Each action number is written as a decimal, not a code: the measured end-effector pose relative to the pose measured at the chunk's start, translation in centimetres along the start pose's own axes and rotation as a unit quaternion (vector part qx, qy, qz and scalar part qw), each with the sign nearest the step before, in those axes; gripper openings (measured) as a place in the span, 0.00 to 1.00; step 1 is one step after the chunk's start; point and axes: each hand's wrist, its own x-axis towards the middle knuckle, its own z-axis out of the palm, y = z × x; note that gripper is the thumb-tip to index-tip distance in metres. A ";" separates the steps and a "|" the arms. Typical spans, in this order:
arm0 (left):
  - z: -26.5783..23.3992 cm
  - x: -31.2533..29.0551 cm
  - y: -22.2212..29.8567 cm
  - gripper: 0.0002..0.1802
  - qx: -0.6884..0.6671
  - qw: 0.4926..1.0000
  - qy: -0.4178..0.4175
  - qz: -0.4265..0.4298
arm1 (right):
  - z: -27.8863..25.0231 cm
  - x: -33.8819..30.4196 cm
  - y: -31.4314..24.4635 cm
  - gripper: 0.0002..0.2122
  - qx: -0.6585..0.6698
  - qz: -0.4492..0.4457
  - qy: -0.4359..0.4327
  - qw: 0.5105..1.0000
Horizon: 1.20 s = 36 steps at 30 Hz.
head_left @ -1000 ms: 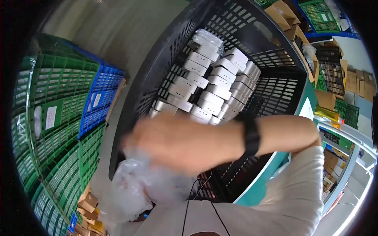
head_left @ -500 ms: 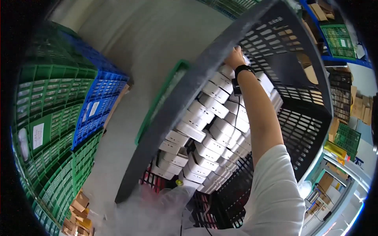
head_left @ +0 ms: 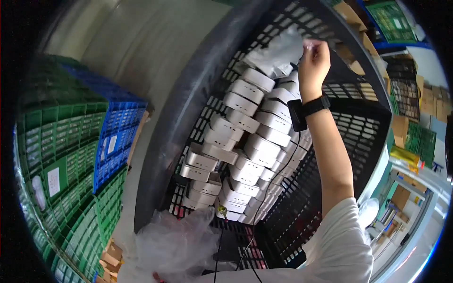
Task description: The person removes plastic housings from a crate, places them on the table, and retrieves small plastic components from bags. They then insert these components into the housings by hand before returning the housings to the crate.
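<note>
Moved since half a second ago: right hand point(head_left: 315, 63), shifted from beside the left wall of the black slotted plastic crate point(head_left: 174, 118) toward the right. Fingers curled together; grip cannot be told. Crumpled clear plastic bag point(head_left: 277, 51): crate's far end, just left of hand. Stacked white rounded-corner casings point(head_left: 243, 103): crate's middle, nearer than hand.

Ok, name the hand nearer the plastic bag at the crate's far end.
Right. The right hand is at the right edge of the plastic bag; the left hand isn't clearly visible, and not near it.
</note>
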 end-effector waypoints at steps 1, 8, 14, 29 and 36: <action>0.0 0.5 0.9 0.24 -0.001 1.000 -0.003 0.016 | -1.9 1.1 -1.2 0.04 0.049 0.008 0.023 0.998; -1.8 1.4 8.3 0.24 -0.027 0.987 0.012 0.158 | -18.3 4.1 -20.0 0.04 0.194 -0.061 0.142 0.969; 4.0 -1.0 18.8 0.23 -0.077 0.939 -0.080 0.326 | -28.9 -14.2 -28.7 0.06 0.342 0.118 -0.363 0.859; 16.6 -51.7 7.9 0.27 0.261 0.127 -0.500 0.816 | -62.1 -42.9 -35.2 0.09 0.385 0.277 0.407 0.781; 14.6 -55.9 5.3 0.25 0.163 -0.122 -0.744 0.637 | -66.0 -48.7 -39.3 0.15 -0.122 0.355 0.364 0.852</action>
